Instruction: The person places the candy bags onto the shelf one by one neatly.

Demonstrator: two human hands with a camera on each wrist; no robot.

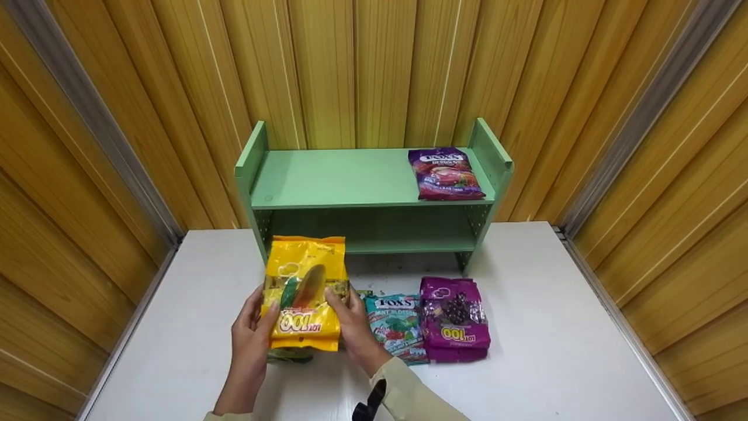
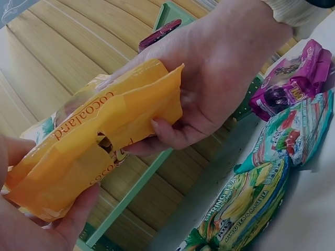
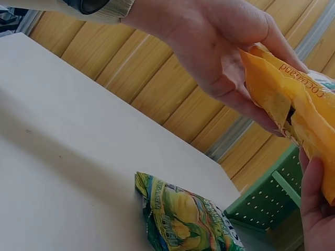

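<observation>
Two hands hold one yellow bag up in front of the left part of a green shelf unit, above a white counter. The left hand grips its left edge with the thumb on the front; the right hand grips the right edge likewise, both closed only as far as the bag's bulk allows. The bag's "LOT 100" lettering stands upside down in the head view, near a printed mango, and the wrist views show "cocoaland" along one end.

On the top board, at the right, lies a purple-red bag marked "FOX'S", its smaller print too blurred to read surely. On the counter before the unit is a magenta bag, also lettered "LOT 100" upside down, with dark grapes pictured. Just beside it, on its left, a teal bag reads "FOX'S", with "MINT" beneath. A green-and-yellow bag, largely hidden in the head view, carries "SPRING" and "MANGO TEA & APPLE TEA" in the left wrist view.
</observation>
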